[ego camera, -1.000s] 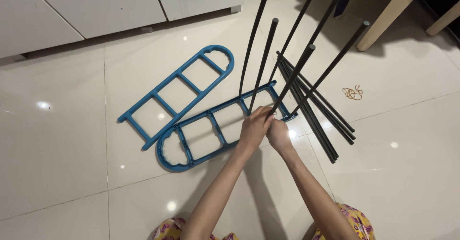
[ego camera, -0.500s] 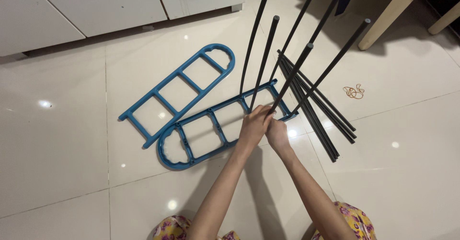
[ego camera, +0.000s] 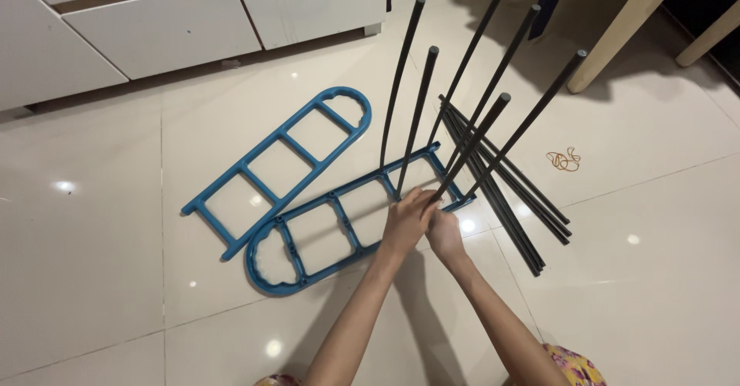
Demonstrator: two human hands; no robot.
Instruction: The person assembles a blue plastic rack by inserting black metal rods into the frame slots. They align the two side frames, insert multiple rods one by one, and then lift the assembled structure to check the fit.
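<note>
Fingers (ego camera: pixel 420 201) of both hands clamp the black rod's (ego camera: pixel 472 143) base, standing in the blue frame (ego camera: pixel 331 201).

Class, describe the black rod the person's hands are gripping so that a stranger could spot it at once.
Start at the blue ladder-shaped frame lying nearer the person on the white tiled floor. Several black rods stand up from its right end. The gripped rod is the shortest-looking one, with both hands, left hand and right hand, at its base.

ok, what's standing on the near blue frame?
Six black rods rise from the near blue frame. Both hands, left and right, cover the foot of one rod, so its socket is hidden.
</note>
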